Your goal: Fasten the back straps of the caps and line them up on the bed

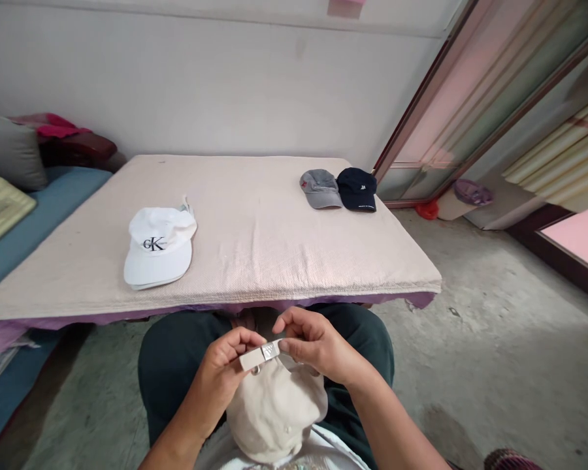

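A beige baseball cap (274,411) rests in my lap with its back strap (251,360) facing away from me. A metal buckle (270,350) sits on that strap. My left hand (223,365) pinches the strap on the left side of the buckle. On the buckle's right side, my right hand (318,343) grips the strap end between thumb and fingers. Ahead on the table lie a white cap (159,248) with black letters at the left, and a grey cap (320,189) touching a navy cap (357,189) at the far right.
The table (255,228) has a pale quilted cover over a purple cloth. At the left stands a blue seat (68,189) with a grey cushion (10,150) and a yellow bag (2,209). A waste bin (458,199) stands on the concrete floor at the right.
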`<state>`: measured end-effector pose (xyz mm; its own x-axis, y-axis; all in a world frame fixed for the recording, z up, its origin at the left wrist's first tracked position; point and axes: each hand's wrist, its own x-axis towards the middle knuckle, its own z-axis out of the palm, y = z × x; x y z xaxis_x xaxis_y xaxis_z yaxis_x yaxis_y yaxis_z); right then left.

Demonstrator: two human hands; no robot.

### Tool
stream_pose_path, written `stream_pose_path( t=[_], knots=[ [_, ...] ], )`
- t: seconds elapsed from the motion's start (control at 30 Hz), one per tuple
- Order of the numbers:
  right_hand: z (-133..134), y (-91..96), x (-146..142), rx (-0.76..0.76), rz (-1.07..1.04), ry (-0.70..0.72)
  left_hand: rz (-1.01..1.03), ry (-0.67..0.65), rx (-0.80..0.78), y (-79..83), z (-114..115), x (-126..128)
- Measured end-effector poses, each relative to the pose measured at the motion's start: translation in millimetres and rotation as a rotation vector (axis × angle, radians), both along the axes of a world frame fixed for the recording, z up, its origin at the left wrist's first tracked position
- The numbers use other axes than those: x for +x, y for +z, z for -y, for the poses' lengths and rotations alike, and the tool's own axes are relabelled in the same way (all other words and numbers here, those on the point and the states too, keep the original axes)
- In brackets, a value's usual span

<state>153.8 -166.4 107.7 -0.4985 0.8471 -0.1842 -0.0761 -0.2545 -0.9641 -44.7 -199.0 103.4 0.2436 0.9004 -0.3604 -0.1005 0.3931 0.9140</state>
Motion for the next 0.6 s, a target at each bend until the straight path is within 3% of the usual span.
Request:
stream_pose_path(
  t=[0.33, 0.6],
  knots=[
    [0.3, 1.8, -0.5, -0.112, -0.227, 0.144, 0.129, -0.039, -0.06, 1.2, -0.1, 2.8],
    [-1.9, 2.0, -2.0, -0.158, -0.262, 0.195, 0.007, -0.092, 0.031, 0.9, -2.9, 2.3]
  ],
)
